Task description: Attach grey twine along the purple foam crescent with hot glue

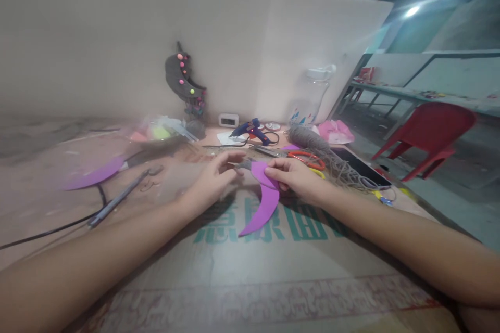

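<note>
Frame centre: purple crescent [267,209] pinched by right hand [291,174]; left hand [222,176] curled by grey yarn [246,165], grip can't be told.

- Purple crescent [267,205]: flat, smooth, curved, its bare lower end tapering to a point aimed down and left.
- Grey yarn [245,165]: wound around the crescent's upper left end; a thin strand loops across its front.
- Yarn skein [308,138]: grey, loosely tangled, beyond the crescent's right side.
</note>
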Demonstrator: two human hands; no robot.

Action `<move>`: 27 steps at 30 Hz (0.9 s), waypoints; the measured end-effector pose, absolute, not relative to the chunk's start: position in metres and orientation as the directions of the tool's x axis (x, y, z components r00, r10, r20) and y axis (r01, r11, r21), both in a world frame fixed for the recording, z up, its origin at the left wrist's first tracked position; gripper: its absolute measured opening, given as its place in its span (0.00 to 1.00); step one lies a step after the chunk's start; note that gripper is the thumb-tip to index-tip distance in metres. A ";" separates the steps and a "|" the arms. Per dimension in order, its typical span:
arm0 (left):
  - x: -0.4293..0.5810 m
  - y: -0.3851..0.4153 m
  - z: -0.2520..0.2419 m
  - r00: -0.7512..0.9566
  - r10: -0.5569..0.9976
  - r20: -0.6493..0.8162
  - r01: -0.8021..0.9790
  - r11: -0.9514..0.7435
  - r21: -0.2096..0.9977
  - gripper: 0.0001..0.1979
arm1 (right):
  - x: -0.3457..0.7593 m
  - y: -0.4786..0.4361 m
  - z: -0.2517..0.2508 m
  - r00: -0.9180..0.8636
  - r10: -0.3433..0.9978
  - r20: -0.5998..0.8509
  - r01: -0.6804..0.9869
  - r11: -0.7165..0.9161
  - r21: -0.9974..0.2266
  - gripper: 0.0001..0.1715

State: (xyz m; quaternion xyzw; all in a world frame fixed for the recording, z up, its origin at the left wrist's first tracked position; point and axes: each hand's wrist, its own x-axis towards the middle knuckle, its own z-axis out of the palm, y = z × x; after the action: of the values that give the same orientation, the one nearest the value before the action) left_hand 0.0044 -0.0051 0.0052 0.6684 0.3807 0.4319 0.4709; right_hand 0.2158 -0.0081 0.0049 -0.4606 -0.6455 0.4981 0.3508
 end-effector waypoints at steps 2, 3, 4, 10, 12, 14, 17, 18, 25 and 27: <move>0.003 -0.003 0.003 0.347 0.916 0.203 0.153 -0.269 0.951 0.15 | 0.217 -0.007 0.005 -0.265 0.964 0.011 0.266 0.084 -0.960 0.18; 0.003 -0.002 0.002 0.354 0.911 0.213 0.173 -0.288 0.942 0.13 | 0.218 -0.006 0.005 -0.251 0.968 0.019 0.279 0.091 -0.956 0.18; 0.002 -0.001 0.000 0.355 0.906 0.231 0.195 -0.313 0.930 0.12 | 0.218 -0.006 0.005 -0.249 0.968 0.025 0.293 0.100 -0.951 0.18; 0.000 0.005 -0.008 0.366 0.894 0.257 0.331 -0.383 0.862 0.18 | 0.216 -0.009 0.008 -0.258 0.966 0.032 0.362 0.127 -0.923 0.19; 0.000 0.006 -0.009 0.384 0.886 0.259 0.345 -0.398 0.850 0.19 | 0.216 -0.009 0.009 -0.252 0.967 0.040 0.360 0.132 -0.924 0.20; 0.000 0.006 -0.009 0.391 0.882 0.263 0.349 -0.407 0.844 0.19 | 0.218 -0.007 0.010 -0.258 0.964 0.057 0.345 0.147 -0.927 0.21; 0.000 0.005 -0.008 0.393 0.879 0.270 0.343 -0.413 0.844 0.19 | 0.221 -0.006 0.009 -0.303 0.952 0.054 0.346 0.162 -0.924 0.21; 0.000 0.005 -0.007 0.389 0.880 0.273 0.342 -0.413 0.844 0.18 | 0.221 -0.006 0.008 -0.319 0.947 0.042 0.357 0.161 -0.920 0.21; -0.001 0.007 -0.009 0.362 0.899 0.245 0.320 -0.367 0.874 0.18 | 0.229 0.000 0.018 -0.255 0.950 0.181 0.427 0.278 -0.860 0.20; 0.000 0.007 -0.009 0.375 0.893 0.249 0.332 -0.380 0.863 0.18 | 0.240 0.009 0.026 -0.164 0.949 0.270 0.472 0.316 -0.823 0.18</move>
State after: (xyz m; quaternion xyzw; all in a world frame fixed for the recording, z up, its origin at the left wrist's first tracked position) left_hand -0.0003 0.0070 -0.0089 0.7405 0.4134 0.3764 0.3728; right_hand 0.2399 0.0095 0.0260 -0.5050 -0.7036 0.2952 0.4035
